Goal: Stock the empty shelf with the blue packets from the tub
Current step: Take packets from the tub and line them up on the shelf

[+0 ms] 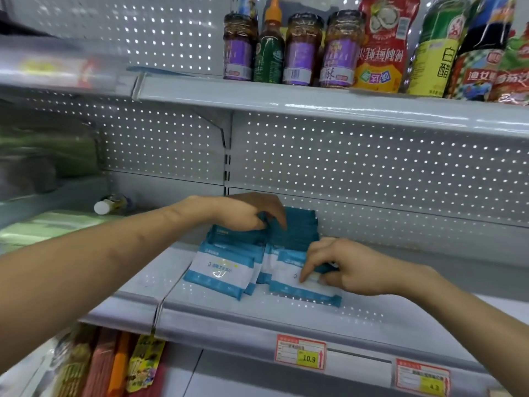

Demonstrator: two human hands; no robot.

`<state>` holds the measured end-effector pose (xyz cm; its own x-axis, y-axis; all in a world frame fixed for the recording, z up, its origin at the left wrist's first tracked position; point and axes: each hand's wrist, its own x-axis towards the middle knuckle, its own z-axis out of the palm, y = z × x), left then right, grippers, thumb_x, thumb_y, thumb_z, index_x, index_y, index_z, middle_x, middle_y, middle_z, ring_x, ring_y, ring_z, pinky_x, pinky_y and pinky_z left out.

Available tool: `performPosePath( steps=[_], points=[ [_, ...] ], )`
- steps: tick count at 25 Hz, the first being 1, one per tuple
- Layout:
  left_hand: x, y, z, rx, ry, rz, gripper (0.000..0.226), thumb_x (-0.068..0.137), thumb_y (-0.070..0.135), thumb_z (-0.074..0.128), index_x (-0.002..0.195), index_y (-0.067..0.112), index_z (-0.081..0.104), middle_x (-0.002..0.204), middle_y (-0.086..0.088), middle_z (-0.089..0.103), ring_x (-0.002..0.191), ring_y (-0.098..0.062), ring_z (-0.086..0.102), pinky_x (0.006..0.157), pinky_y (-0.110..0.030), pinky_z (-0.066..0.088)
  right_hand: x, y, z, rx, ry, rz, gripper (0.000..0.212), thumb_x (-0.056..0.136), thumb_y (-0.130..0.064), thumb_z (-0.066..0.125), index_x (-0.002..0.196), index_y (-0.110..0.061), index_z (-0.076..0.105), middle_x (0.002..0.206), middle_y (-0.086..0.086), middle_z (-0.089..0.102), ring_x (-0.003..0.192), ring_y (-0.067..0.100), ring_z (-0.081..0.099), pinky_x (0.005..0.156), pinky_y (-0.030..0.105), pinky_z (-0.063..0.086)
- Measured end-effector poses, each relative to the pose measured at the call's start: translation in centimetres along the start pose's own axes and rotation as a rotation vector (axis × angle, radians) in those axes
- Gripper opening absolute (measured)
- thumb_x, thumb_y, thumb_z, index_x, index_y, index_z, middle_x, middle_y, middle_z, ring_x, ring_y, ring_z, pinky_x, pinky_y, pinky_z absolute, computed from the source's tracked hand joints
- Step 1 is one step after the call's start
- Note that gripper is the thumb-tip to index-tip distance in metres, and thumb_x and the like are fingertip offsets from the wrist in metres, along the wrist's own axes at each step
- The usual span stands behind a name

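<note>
Closest, on the front lip of the shelf (229, 319): two price tags (300, 351), with blurred snack packs (114, 365) below at the left. Next, on the shelf's white deck: the blue packets (220, 270), overlapping in two short rows side by side, front ones flat, rear ones tipped up toward the pegboard (372, 173). With the right hand (352, 267), fingers curled, presses an index tip onto the top packet of the right row and pinches that packet's right edge against the thumb. Farther in, with the left hand (246, 213) arched over the rear packets, grips their top edges between curled fingers and thumb. Off to the left, a white-capped bottle (111, 204) on its side. Beyond and above, on the upper shelf (286, 101): purple-labelled jars (300, 50), a green sauce bottle (270, 50) and a red pouch (383, 47).
</note>
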<state>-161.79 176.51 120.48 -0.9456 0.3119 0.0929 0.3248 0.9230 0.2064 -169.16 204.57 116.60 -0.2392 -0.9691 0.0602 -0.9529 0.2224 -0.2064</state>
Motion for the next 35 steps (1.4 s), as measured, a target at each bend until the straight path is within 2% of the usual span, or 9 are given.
performPosePath(
  steps=[3,6,12,17,19,22,27,31,35],
  points=[
    [-1.1,-0.6,-0.6,-0.012,0.016,-0.039,0.051,0.091,0.003,0.054,0.124,0.040,0.066,0.132,0.016,0.053,0.119,-0.006,0.055,0.103,-0.026,0.046,2.5,-0.2,1.0,-0.045,-0.021,-0.037,0.037,0.092,-0.010,0.065,0.116,-0.039,0.072,0.108,-0.017,0.057,0.107,0.002,0.049,0.096,0.026,0.041],
    [-2.2,-0.7,-1.1,-0.004,0.032,-0.056,0.050,0.092,0.006,0.053,0.124,0.042,0.066,0.131,0.017,0.053,0.117,-0.003,0.055,0.103,-0.028,0.047,3.4,0.5,1.7,-0.096,0.005,-0.037,0.035,0.096,-0.016,0.061,0.119,-0.041,0.068,0.121,-0.019,0.049,0.107,0.000,0.048,0.093,0.025,0.042],
    [-2.5,-0.4,-1.0,0.040,0.047,-0.047,0.049,0.089,0.009,0.050,0.125,0.040,0.065,0.129,0.012,0.056,0.118,-0.011,0.056,0.105,-0.039,0.047,2.8,1.0,2.3,-0.202,0.074,-0.057,0.031,0.099,-0.030,0.059,0.124,-0.049,0.059,0.153,-0.019,0.030,0.131,0.008,0.040,0.103,0.034,0.044],
    [-0.4,2.3,-0.4,0.003,0.050,0.025,0.043,0.095,0.008,0.053,0.127,0.034,0.065,0.123,0.013,0.058,0.109,-0.005,0.058,0.100,-0.031,0.049,0.3,1.4,2.4,-0.213,0.155,-0.037,0.034,0.099,-0.031,0.063,0.127,-0.050,0.059,0.151,-0.020,0.034,0.132,0.007,0.039,0.107,0.036,0.037],
    [1.0,4.3,0.1,-0.005,0.043,0.068,0.042,0.097,0.007,0.054,0.129,0.032,0.065,0.120,0.014,0.059,0.103,-0.002,0.056,0.095,-0.021,0.047,-1.9,1.8,2.3,-0.201,0.207,0.000,0.034,0.099,-0.030,0.063,0.127,-0.049,0.061,0.149,-0.018,0.038,0.134,0.006,0.038,0.109,0.037,0.034],
    [3.7,7.8,1.1,-0.030,0.037,0.120,0.041,0.099,0.004,0.054,0.133,0.025,0.065,0.124,0.014,0.060,0.106,-0.001,0.056,0.089,-0.005,0.041,-6.5,2.4,2.0,-0.212,0.247,0.093,0.036,0.098,-0.025,0.064,0.128,-0.047,0.062,0.144,-0.018,0.042,0.130,0.004,0.040,0.106,0.037,0.034],
    [9.2,15.6,5.4,-0.068,0.010,0.303,0.043,0.096,0.002,0.056,0.128,0.030,0.066,0.122,0.009,0.060,0.108,-0.004,0.059,0.095,-0.024,0.049,-19.1,3.9,2.4,-0.184,0.328,0.343,0.037,0.098,-0.023,0.064,0.128,-0.044,0.062,0.136,-0.019,0.050,0.129,0.007,0.046,0.104,0.045,0.038],
    [12.8,23.3,9.8,-0.156,-0.023,0.472,0.043,0.095,0.001,0.056,0.128,0.027,0.066,0.119,0.009,0.060,0.107,-0.006,0.061,0.092,-0.023,0.049,-30.1,3.0,3.5,-0.172,0.384,0.568,0.038,0.093,-0.020,0.064,0.127,-0.039,0.063,0.128,-0.015,0.056,0.123,0.011,0.053,0.103,0.047,0.043],
    [14.3,31.6,15.3,-0.241,-0.081,0.674,0.046,0.093,-0.002,0.055,0.128,0.025,0.066,0.122,0.008,0.061,0.106,-0.005,0.063,0.088,-0.020,0.050,-40.8,-0.6,6.8,-0.120,0.321,0.881,0.037,0.096,-0.018,0.066,0.130,-0.032,0.062,0.123,-0.010,0.055,0.113,0.012,0.055,0.096,0.034,0.044]
  ],
)
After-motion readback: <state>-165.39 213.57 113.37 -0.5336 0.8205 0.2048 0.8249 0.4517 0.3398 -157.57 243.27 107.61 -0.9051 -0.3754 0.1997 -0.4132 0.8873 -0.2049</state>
